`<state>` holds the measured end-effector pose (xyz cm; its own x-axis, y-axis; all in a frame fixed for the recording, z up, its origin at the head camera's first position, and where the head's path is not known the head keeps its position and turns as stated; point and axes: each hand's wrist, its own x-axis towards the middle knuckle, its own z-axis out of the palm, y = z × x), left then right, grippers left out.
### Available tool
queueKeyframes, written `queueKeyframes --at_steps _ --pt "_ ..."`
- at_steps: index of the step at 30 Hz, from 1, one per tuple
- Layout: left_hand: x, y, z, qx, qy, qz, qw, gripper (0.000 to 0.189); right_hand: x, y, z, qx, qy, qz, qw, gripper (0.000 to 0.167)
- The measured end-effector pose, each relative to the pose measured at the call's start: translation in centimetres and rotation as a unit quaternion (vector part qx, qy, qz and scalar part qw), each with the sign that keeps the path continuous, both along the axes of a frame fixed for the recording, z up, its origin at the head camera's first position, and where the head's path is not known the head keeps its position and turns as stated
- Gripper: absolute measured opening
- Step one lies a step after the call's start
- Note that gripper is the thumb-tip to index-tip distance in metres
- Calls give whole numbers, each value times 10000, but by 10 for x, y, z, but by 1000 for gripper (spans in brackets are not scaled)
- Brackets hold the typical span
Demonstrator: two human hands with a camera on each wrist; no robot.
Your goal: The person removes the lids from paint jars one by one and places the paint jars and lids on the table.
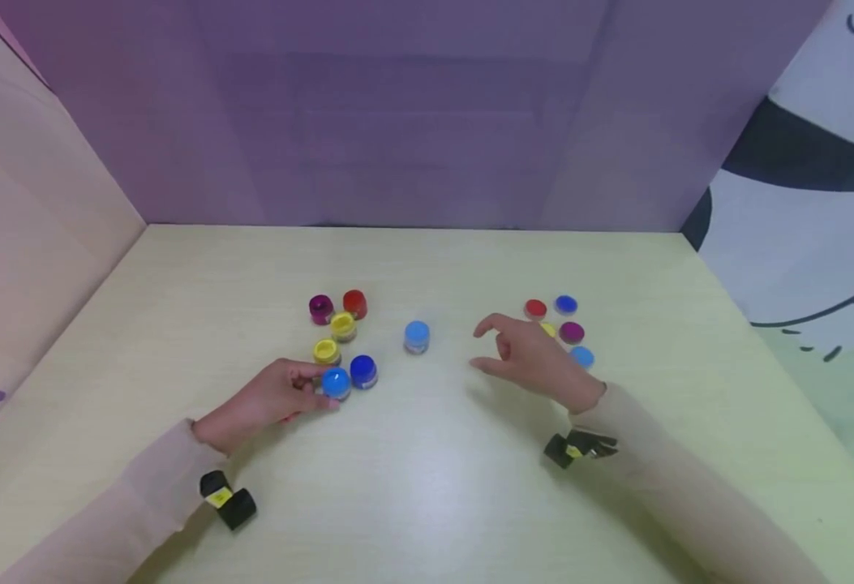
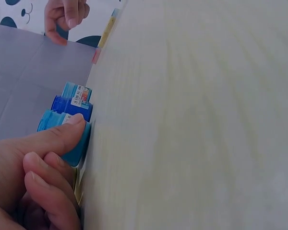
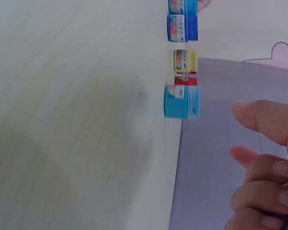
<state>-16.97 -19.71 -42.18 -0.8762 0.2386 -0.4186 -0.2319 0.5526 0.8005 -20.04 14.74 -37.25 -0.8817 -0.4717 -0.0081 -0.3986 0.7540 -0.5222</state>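
In the head view, my left hand holds a bright blue paint jar on the table, thumb on its near side. The left wrist view shows the thumb pressed along this jar's labelled side. Right beside it stands a dark blue jar, with a yellow jar just behind. My right hand hovers above the table, thumb and index finger spread apart with nothing between them. To its left, apart from the fingers, a light blue jar stands upright; the right wrist view shows its label.
Behind the held jar stand a purple jar, a red jar and another yellow jar. Several flat lids lie by my right hand, among them red, dark blue, purple and light blue. A purple panel closes the back.
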Motion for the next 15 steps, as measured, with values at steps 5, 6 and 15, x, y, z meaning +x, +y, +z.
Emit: queueKeyframes --at_steps 5,6,15 --pt "0 0 0 21 -3 -8 10000 57 -7 -19 -3 -112 -45 182 9998 38" --pt "0 0 0 16 5 -11 10000 57 -9 -23 -3 -137 -43 208 9997 38" --pt "0 0 -2 19 123 -61 9999 58 -22 -52 -10 -5 -138 131 9998 39"
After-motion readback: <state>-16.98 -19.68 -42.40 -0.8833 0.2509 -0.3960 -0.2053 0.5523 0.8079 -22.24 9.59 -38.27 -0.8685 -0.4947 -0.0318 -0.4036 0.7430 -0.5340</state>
